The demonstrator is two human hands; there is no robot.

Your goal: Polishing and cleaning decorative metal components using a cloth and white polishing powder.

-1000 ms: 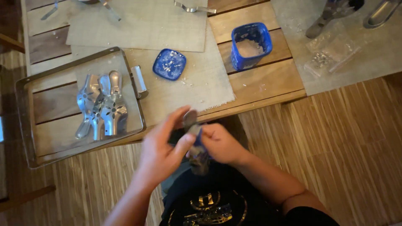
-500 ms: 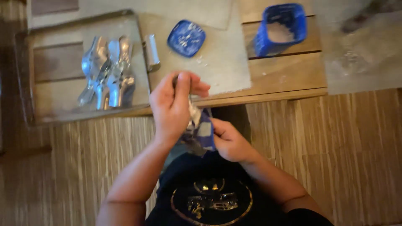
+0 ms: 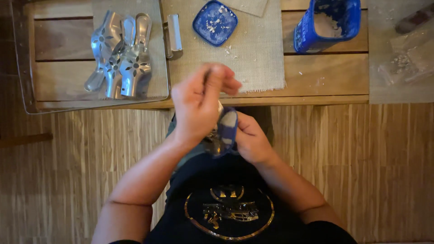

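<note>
Your left hand [image 3: 199, 106] is smeared by motion, so its fingers run together, and it covers most of the metal piece [image 3: 212, 141] you hold against the blue cloth [image 3: 227, 129]. What that piece is cannot be told. Your right hand [image 3: 251, 140] hides the cloth's far side. The top edge cuts off the tray [image 3: 27, 97], the blue tub [image 3: 327, 25] and the mat [image 3: 253, 58]. At the right edge, the clear bag [image 3: 407, 58] is too blurred to read its contents.

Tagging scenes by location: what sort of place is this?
Probably a home or small craft work spot, not a factory: a slatted wooden table with woven mats, a metal tray of pierced metal scoops, blue powder tub.
</note>
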